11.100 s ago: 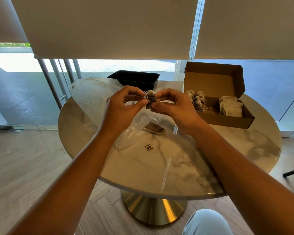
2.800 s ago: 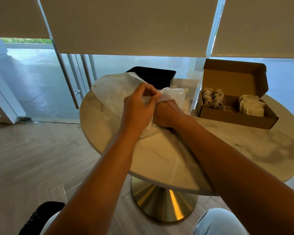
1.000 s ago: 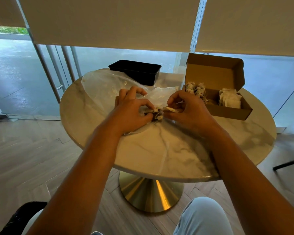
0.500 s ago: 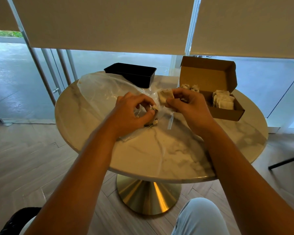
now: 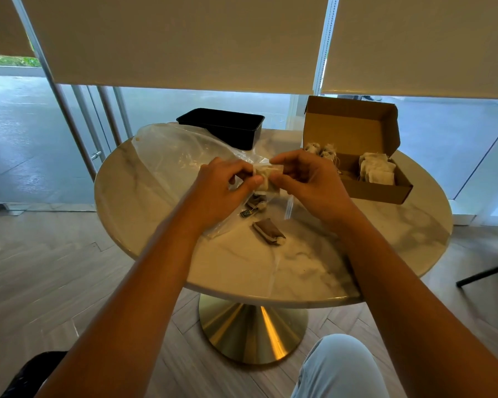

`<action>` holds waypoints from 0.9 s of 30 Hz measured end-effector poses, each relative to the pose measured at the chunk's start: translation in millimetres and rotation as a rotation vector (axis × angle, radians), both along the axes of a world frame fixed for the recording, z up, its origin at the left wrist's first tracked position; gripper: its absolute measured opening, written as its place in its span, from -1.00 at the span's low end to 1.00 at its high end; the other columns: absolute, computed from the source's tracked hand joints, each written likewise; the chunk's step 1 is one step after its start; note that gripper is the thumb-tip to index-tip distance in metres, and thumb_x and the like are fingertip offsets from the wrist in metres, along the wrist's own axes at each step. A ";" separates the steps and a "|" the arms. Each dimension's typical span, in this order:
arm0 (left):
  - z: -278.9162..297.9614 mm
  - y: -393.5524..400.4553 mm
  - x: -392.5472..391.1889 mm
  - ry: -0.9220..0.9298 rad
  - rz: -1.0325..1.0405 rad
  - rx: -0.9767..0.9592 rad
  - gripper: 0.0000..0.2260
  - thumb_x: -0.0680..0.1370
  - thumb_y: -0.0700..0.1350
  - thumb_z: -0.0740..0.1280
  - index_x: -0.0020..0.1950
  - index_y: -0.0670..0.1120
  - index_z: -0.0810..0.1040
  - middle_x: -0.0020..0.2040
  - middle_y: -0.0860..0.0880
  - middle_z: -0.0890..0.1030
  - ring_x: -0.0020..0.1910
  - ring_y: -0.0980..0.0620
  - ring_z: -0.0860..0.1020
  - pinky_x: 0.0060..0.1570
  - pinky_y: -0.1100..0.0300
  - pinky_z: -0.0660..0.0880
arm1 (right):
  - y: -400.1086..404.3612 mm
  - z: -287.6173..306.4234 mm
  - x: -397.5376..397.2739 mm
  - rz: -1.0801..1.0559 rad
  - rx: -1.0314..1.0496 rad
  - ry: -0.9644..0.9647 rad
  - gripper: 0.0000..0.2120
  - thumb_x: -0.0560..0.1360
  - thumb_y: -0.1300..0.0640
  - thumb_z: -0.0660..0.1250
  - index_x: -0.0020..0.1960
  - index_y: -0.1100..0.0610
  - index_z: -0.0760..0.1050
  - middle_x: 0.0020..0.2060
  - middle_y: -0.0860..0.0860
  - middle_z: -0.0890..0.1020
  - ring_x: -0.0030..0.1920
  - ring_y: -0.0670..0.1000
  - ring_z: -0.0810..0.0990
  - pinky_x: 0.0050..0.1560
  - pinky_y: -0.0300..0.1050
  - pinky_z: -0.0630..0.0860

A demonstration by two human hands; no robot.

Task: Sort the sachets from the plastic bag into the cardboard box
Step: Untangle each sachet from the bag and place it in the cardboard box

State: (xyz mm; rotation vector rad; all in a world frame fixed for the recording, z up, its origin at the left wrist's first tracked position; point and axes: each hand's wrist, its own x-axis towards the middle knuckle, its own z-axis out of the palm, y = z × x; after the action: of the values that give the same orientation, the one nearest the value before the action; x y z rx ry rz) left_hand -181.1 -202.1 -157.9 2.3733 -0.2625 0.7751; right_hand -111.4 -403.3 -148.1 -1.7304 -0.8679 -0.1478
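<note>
- Since half a second ago, a dark sachet has dropped onto the table.
- Left hand and right hand both pinch a pale sachet above the bag.
- The box holds two sorted groups; loose sachets remain.

A: What sits under the left hand?
B: Part of the clear plastic bag; the pale paper sachet is half covered by fingers.
A: And at three o'clock?
B: The open brown cardboard box wall hides its sachets' lower halves.

round marble table — plastic bag | cardboard box | black tray | dark sachet
</note>
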 end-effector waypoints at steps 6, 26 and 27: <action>2.0 -5.8 -0.9 -0.022 0.009 -0.047 -0.86 0.57 0.12 0.37 0.11 0.15 0.58 -0.10 0.18 0.53 -0.04 0.19 0.50 -0.12 0.48 0.35 | -3.7 2.9 0.0 -0.033 0.131 0.054 -0.85 0.56 0.27 0.44 0.11 0.17 0.59 -0.02 0.13 0.72 -0.08 0.02 0.74 -0.06 -0.17 0.66; 28.4 -126.8 89.9 0.065 -0.080 0.436 -0.77 0.58 0.09 0.36 0.24 0.15 0.59 0.25 0.05 0.56 0.27 0.01 0.45 0.30 0.03 0.29 | -145.1 47.2 73.5 -0.473 -0.417 -0.166 -0.75 0.56 0.07 0.44 0.19 0.15 0.64 -0.03 -0.04 0.64 -0.09 -0.08 0.58 -0.08 -0.41 0.45; 26.4 -133.5 96.2 0.072 -0.083 0.462 -0.76 0.58 0.10 0.36 0.24 0.16 0.59 0.25 0.04 0.56 0.27 0.00 0.45 0.31 0.01 0.30 | -152.2 48.7 78.6 -0.484 -0.450 -0.183 -0.75 0.56 0.06 0.44 0.18 0.15 0.65 -0.04 -0.02 0.64 -0.08 -0.06 0.59 -0.10 -0.42 0.41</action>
State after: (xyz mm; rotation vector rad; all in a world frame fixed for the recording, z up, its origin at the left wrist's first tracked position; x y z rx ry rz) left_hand -84.9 -335.6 -131.5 2.7917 -0.5563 0.6397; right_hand -32.8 -555.5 -99.4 -2.3619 -0.6231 -0.4669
